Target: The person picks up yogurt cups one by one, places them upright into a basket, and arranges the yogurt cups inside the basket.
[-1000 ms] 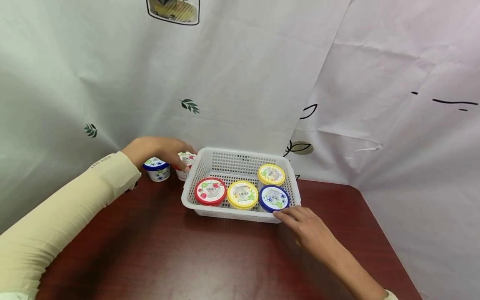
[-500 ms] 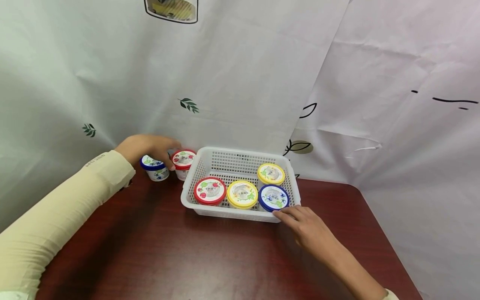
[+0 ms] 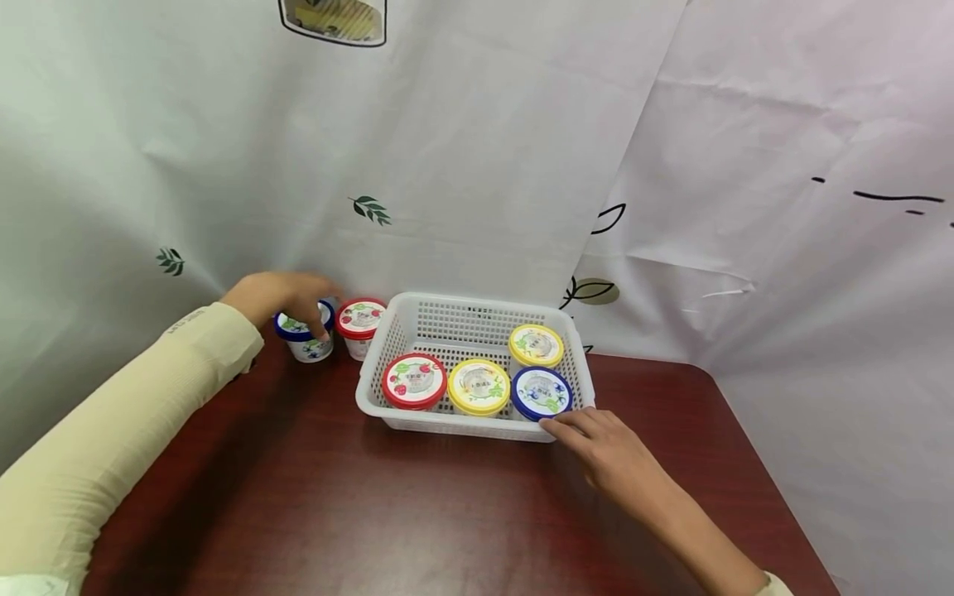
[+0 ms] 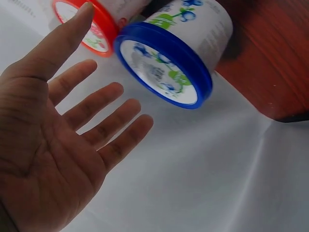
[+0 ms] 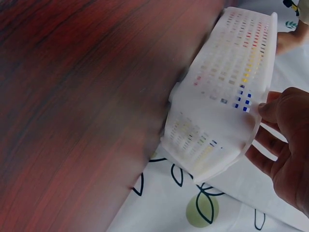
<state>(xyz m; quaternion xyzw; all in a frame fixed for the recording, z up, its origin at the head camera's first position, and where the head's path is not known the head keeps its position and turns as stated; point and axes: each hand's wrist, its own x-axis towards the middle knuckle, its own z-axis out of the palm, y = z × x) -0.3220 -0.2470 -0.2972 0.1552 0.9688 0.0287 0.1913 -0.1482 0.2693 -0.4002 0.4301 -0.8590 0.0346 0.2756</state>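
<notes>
A white perforated plastic basket sits near the back edge of the dark red wood-grained table, its near right corner pinched by the right hand, probably for steadiness. Past its left end stand a red-lidded white round cup and a blue-lidded white round cup, the latter just beside the spread, unladen left hand.
</notes>
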